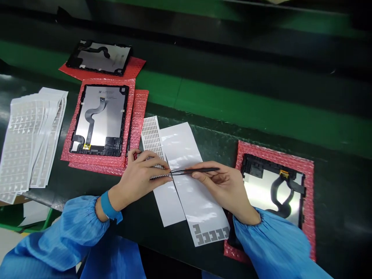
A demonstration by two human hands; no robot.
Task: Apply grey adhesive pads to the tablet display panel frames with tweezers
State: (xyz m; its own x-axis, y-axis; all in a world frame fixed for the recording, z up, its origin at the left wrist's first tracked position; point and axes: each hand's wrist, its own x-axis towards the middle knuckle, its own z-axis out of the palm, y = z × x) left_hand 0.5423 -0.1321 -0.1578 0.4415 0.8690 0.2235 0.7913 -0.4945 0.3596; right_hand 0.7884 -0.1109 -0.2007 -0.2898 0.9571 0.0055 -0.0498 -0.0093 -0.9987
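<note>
One white perforated label sheet [151, 133] lies on the table [168, 248], long axis running away from the body, its near end pinched by the fingers [154, 164] of the left hand [138, 178], black tweezers [200, 170] pinched in the right hand [221, 190] being pointed at it from the right

Sleeves [66, 232]: blue, fine ribbing. Tweezers [197, 170] in right hand [221, 190]: black. Below both hands, strip [207, 234]: white, grey toothed print. Past left hand [139, 180], mat [99, 161]: red, bubbled; sheets [26, 143]: white, grey grid.
</note>
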